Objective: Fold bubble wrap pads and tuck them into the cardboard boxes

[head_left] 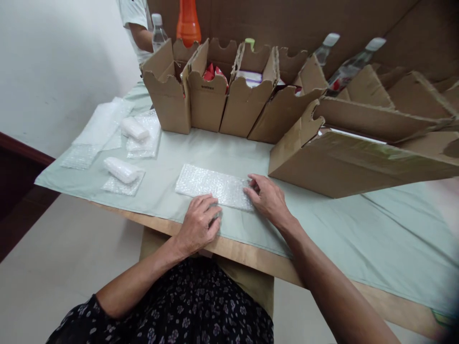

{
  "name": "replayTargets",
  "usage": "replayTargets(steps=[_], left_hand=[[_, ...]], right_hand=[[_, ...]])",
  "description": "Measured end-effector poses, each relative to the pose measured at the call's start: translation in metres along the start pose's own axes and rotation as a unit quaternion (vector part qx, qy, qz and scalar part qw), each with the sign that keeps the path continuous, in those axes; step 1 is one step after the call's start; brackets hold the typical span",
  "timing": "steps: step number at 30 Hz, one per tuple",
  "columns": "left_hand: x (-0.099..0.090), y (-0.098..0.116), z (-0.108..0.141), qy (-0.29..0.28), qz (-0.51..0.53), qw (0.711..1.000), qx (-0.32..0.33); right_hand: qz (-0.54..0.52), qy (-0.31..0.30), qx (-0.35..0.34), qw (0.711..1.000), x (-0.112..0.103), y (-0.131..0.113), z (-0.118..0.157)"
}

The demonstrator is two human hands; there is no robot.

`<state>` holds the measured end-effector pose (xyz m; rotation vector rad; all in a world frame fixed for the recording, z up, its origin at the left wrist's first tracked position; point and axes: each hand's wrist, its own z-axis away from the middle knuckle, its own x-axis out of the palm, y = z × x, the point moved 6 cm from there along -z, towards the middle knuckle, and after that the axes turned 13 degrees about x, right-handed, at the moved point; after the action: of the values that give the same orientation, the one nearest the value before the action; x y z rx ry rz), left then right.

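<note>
A flat strip of bubble wrap [215, 185] lies lengthwise on the cloth-covered table in front of me. My left hand [201, 222] rests at its near edge, with the fingertips touching it and the fingers loosely bent and apart. At the strip's right end is my right hand [267, 196], its thumb and forefinger apart on the wrap. To the left, a rolled bubble wrap bundle [124, 169] lies on a flat bubble wrap piece [133, 186]. Behind it, another rolled bundle [135, 129] lies on more flat wrap.
Upright cardboard boxes [205, 107] line the back; a larger cardboard box [351, 162] stands at the right. Behind them are an orange object [188, 24] and clear bottles [358, 59]. A stack of bubble wrap [100, 126] lies at the far left. Another person's arm [141, 37] shows behind.
</note>
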<state>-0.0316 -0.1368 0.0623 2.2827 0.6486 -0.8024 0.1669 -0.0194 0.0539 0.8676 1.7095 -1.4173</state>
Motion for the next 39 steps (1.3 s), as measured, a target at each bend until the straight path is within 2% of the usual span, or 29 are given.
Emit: replayTargets(steps=[2,4,9,13,17,20,23,25,29,32,33,35,37,39], left_hand=[[0.000,0.000,-0.001,-0.004,-0.006,1.000,0.001],[0.000,0.000,-0.002,-0.007,-0.009,1.000,0.002],[-0.001,-0.002,-0.002,0.010,-0.018,1.000,-0.003],[-0.002,-0.002,-0.002,0.034,-0.034,0.999,0.000],[-0.010,-0.003,0.001,0.044,-0.042,0.998,-0.004],[-0.030,-0.015,0.010,0.039,-0.081,0.996,-0.031],[-0.054,-0.034,0.016,0.005,-0.149,0.988,-0.049],[-0.063,-0.042,0.014,-0.037,-0.184,0.982,-0.030],[-0.060,-0.048,-0.002,-0.112,-0.172,0.979,0.011],[-0.057,-0.050,-0.015,-0.149,-0.086,0.985,0.010],[-0.063,-0.052,-0.019,-0.140,-0.055,0.989,-0.001],[-0.090,-0.066,-0.025,-0.070,-0.010,0.996,-0.059],[-0.135,-0.093,-0.024,0.049,-0.009,0.985,-0.163],[-0.185,-0.125,-0.016,0.158,-0.055,0.954,-0.248]], right_hand=[[0.006,-0.022,-0.003,1.000,0.004,-0.002,-0.004],[0.000,-0.014,-0.021,1.000,0.004,-0.005,-0.002],[-0.048,0.069,-0.056,0.995,-0.010,-0.002,0.015],[-0.047,0.115,-0.057,0.991,-0.013,0.006,0.016],[0.036,0.101,-0.068,0.992,0.003,0.008,0.010],[0.042,0.086,-0.103,0.990,0.010,0.002,0.013],[0.003,0.093,-0.173,0.980,0.003,-0.017,0.024],[-0.026,0.097,-0.227,0.969,-0.005,-0.036,0.034],[-0.076,0.107,-0.297,0.946,-0.022,-0.072,0.050],[-0.103,0.129,-0.298,0.940,-0.033,-0.082,0.053],[-0.114,0.138,-0.279,0.943,-0.036,-0.080,0.051],[-0.148,0.143,-0.216,0.954,-0.040,-0.068,0.045],[-0.185,0.125,-0.141,0.964,-0.038,-0.051,0.038],[-0.208,0.106,-0.085,0.969,-0.032,-0.036,0.034]])
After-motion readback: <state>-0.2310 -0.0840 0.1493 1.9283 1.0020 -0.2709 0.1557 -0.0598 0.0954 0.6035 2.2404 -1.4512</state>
